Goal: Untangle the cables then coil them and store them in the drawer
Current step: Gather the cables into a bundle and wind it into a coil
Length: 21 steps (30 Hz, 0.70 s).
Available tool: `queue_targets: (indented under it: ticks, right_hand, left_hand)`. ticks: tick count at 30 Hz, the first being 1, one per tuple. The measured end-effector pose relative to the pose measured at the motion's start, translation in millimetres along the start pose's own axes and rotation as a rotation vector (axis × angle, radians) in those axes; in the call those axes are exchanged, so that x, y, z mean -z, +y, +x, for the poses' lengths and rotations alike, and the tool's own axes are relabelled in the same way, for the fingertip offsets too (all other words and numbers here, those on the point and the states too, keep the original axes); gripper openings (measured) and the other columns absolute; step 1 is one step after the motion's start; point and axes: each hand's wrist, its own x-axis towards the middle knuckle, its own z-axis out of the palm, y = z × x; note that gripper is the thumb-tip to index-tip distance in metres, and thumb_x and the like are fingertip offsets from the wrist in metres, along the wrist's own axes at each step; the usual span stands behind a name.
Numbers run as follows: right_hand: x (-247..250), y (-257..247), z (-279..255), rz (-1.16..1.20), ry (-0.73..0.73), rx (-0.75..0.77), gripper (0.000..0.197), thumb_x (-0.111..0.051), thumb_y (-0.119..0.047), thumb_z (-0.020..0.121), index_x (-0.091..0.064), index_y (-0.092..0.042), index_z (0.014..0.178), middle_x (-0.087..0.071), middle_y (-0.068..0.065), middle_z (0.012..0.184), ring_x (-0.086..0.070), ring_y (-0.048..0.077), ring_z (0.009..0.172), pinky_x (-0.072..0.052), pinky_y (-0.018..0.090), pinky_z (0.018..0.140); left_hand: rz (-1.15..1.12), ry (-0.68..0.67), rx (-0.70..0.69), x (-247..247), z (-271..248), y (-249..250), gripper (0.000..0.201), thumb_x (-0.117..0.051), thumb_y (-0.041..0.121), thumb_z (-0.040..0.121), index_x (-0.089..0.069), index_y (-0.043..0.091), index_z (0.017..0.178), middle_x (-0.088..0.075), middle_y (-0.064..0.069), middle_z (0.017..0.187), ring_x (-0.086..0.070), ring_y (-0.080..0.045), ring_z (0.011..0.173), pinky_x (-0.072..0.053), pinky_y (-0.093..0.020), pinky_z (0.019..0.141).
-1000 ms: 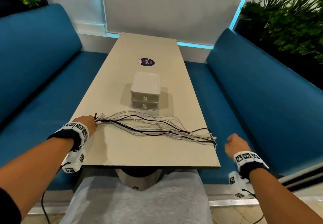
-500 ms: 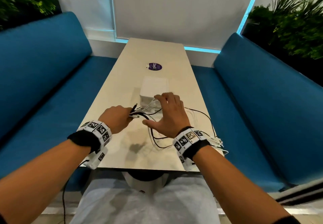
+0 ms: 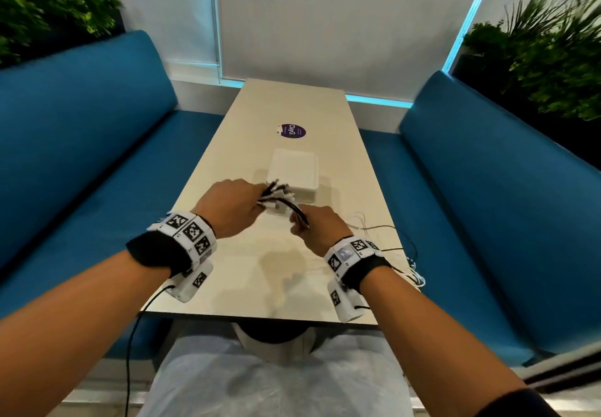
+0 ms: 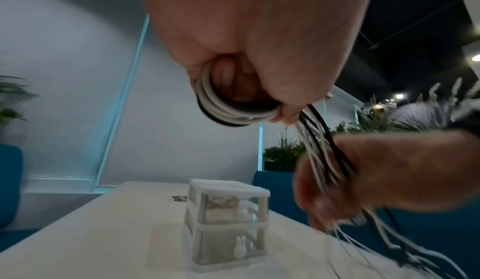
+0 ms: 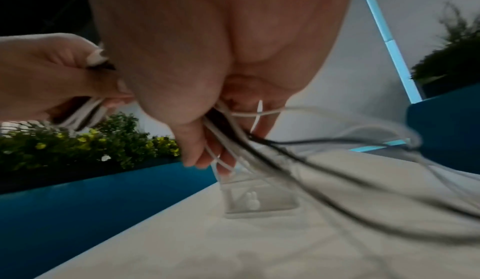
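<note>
The left hand (image 3: 233, 206) grips the cables (image 3: 282, 201) by their plug ends, just in front of the small drawer unit (image 3: 294, 174) on the table (image 3: 227, 273); a few white and black turns loop round its fingers (image 4: 223, 76). The right hand (image 3: 320, 226) clasps the same bundle just beside it. The hands hide the unit's front from the head view. Loose strands (image 3: 383, 238) trail right of the unit, blurred, their ends hard to make out.

Dim indoor light, cyan strip glow behind; soft shadows on tabletop (image 3: 286, 273); wrist views motion-blurred, fisheye edges warped.
</note>
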Motion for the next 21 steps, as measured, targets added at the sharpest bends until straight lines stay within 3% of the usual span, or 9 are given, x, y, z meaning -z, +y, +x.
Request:
queue_targets:
  ticks: [2,4,8,12,18,21]
  right_hand:
    - [3,31,-12,-0.108,-0.109,-0.081,0.025,-0.051,-0.041,0.095,-0.064,-0.022,0.104,-0.068,0.006,0.097,-0.064,0.029,0.088,-0.053,0.037,0.078]
    - [2,77,-28,-0.276,-0.128,-0.159,0.033,-0.044,-0.047,0.097,-0.061,-0.021,0.106,-0.066,0.009,0.102,-0.062,0.031,0.092,-0.049,0.035,0.074]
    - [10,140,-58,-0.341,-0.067,-0.348,0.035,-0.043,-0.052,0.097,-0.054,-0.020,0.086,-0.061,0.004,0.083,-0.060,0.027,0.075,-0.047,0.032,0.062]
    - [22,173,-75,-0.216,-0.015,-0.495,0.039,-0.054,-0.061,0.088,-0.059,-0.023,0.078,-0.061,0.002,0.076,-0.060,0.021,0.067,-0.047,0.030,0.056]
    - [26,197,-92,-0.245,0.119,-0.519,0.032,-0.049,-0.055,0.093,-0.049,-0.026,0.079,-0.058,0.001,0.070,-0.055,0.020,0.061,-0.045,0.030,0.050]
    - [25,204,-101,-0.171,0.096,-0.535,0.027,-0.053,-0.055,0.090,-0.047,-0.029,0.088,-0.063,-0.003,0.066,-0.059,0.019,0.065,-0.051,0.031,0.055]
  left_hand:
    - [-0.015,0.081,0.062,11,4,-15,0.024,-0.046,0.034,0.100,-0.058,0.016,0.111,-0.064,-0.009,0.086,-0.060,-0.034,0.072,-0.036,-0.032,0.057]
    - [-0.024,0.146,0.158,22,4,-38,0.026,-0.045,0.037,0.101,-0.059,0.016,0.106,-0.054,-0.004,0.073,-0.053,-0.033,0.063,-0.035,-0.032,0.055]
    - [0.010,0.111,0.221,19,5,-50,0.025,-0.044,0.036,0.100,-0.058,0.015,0.103,-0.046,-0.002,0.070,-0.047,-0.031,0.061,-0.039,-0.034,0.056]
    - [-0.152,0.184,0.367,23,18,-63,0.032,-0.047,0.039,0.099,-0.059,0.010,0.097,-0.059,-0.020,0.080,-0.056,-0.042,0.070,-0.047,-0.042,0.063]
    - [-0.171,0.248,0.463,28,33,-93,0.037,-0.047,0.041,0.099,-0.056,0.009,0.084,-0.063,-0.025,0.085,-0.057,-0.042,0.072,-0.049,-0.043,0.065]
    - [-0.243,0.258,0.514,26,37,-90,0.039,-0.047,0.043,0.098,-0.056,0.009,0.083,-0.062,-0.023,0.084,-0.058,-0.043,0.075,-0.052,-0.046,0.068]
